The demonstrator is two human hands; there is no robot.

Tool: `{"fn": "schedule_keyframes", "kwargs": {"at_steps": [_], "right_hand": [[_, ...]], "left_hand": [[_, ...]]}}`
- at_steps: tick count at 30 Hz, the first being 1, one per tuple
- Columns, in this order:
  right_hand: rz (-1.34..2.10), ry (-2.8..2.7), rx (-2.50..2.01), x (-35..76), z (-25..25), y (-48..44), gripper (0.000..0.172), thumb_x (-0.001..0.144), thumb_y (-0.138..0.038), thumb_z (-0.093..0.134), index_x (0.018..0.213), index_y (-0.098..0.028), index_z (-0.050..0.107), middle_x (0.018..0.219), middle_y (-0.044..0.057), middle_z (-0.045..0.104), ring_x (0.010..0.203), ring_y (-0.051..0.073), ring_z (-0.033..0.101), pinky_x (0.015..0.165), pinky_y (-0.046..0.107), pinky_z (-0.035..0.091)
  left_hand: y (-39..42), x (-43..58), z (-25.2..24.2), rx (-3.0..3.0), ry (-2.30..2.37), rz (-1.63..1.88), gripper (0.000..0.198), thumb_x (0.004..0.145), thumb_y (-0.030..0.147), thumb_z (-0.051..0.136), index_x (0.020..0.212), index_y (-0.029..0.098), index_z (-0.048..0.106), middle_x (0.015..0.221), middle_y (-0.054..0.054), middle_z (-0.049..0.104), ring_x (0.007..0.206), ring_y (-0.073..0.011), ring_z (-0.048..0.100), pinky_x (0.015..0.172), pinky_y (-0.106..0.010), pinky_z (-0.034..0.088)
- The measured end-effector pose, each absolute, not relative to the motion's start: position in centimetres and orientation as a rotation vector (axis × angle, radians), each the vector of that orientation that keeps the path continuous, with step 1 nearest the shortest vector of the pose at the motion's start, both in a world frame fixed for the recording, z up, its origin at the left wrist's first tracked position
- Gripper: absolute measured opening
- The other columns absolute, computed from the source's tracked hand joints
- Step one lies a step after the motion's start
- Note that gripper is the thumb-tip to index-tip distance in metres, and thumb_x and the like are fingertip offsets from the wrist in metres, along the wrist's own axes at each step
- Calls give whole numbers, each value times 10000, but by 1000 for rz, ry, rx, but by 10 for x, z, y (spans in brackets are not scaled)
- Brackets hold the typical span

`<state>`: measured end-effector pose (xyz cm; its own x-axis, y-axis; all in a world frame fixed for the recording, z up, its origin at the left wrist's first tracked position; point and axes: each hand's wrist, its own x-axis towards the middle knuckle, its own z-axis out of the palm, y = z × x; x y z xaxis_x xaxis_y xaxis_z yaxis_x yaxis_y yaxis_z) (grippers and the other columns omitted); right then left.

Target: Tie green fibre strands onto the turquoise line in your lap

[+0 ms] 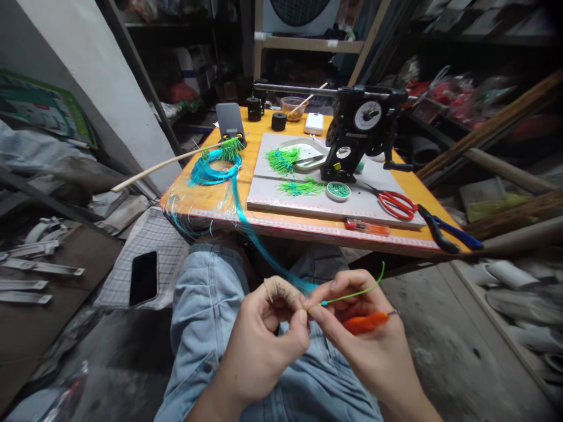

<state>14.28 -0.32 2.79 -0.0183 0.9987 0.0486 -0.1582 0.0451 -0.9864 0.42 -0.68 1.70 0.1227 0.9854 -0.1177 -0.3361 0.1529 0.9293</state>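
Note:
Over my lap, my left hand (259, 346) is closed in a pinch; its forefinger wears a tan bandage wrap (281, 288). My right hand (365, 340) pinches a thin green strand (358, 291) right against the left fingertips and also holds an orange-handled tool (367, 322) in its palm. A bundle of blue fibres (246, 225) runs from the hands up to a blue coil (213, 170) on the orange table (308, 228).
On the table: a grey board (303, 199) with green fibre tufts (301, 187), a small dish of green bits (338, 190), a black winding machine (358, 138), red scissors (396, 203), blue pliers (448, 231), a phone stand (230, 122). A phone (143, 277) lies on cloth at left.

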Motion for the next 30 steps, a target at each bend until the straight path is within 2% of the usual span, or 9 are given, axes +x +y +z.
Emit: {"fn": "schedule_keyframes", "kwargs": {"at_steps": [10, 19, 26, 30], "right_hand": [[1327, -989, -1050, 134, 32, -3, 327, 801, -249, 794, 858, -243, 472, 731, -48, 708, 529, 81, 625, 433, 151, 424], [1452, -894, -949, 134, 18, -1, 352, 801, -269, 800, 874, -244, 457, 684, -67, 667, 411, 31, 491, 330, 118, 272], [1441, -944, -964, 136, 18, -2, 347, 804, -271, 796, 871, -242, 456, 701, -46, 670, 440, 51, 526, 343, 129, 317], [1424, -965, -1031, 138, 26, -3, 336, 798, -266, 800, 860, -242, 471, 717, -38, 684, 417, 41, 480, 338, 122, 295]], "left_hand": [[-10, 8, 16, 942, 971, 1262, 142, 771, 43, 624, 771, 178, 580, 753, 29, 589, 633, -89, 551, 625, -188, 479], [-9, 8, 17, 1042, 1016, 1277, 144, 775, 40, 601, 774, 183, 581, 754, 23, 593, 665, -109, 574, 642, -200, 495], [-10, 7, 23, 1103, 1079, 1233, 150, 751, 39, 599, 748, 185, 560, 733, 22, 582, 668, -121, 580, 633, -208, 501], [-10, 4, 25, 1122, 1087, 1195, 146, 751, 41, 601, 745, 183, 566, 738, 20, 586, 670, -118, 579, 645, -206, 506]]}}
